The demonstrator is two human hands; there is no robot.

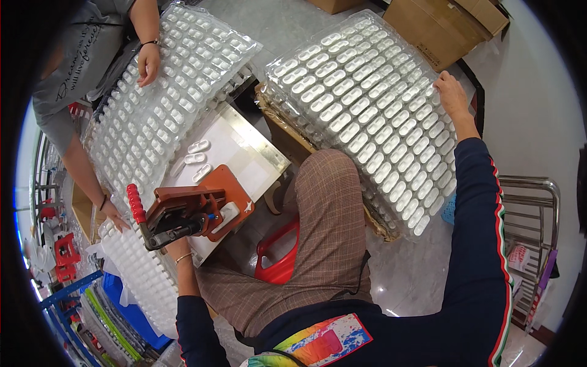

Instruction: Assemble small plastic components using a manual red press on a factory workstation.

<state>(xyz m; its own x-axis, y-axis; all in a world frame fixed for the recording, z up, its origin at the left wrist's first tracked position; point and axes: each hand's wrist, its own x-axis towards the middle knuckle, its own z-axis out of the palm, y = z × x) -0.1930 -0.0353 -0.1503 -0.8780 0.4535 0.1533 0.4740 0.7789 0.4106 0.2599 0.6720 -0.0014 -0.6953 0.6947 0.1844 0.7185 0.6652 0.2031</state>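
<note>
My right hand (451, 93) is at the far right edge of a large clear plastic tray (422, 85) filled with rows of white oval parts (369, 114). Its fingers are closed at the tray's rim. My left hand (178, 247) is beside a brown press fixture (235, 196) with a metal toggle clamp (177, 231) and a red handle (136, 203); the clamp hides its fingers. A white oval part (228, 213) lies on the fixture's base. Several more loose oval parts (195, 158) rest on the white worktable (238, 137) behind it.
Across the table, a co-worker in a grey shirt (82, 73) has both hands over another stack of clear trays (177, 92). More white parts (140, 275) sit at lower left. A cardboard box (440, 30), a metal rack (532, 208) and a red stool (278, 260) are nearby.
</note>
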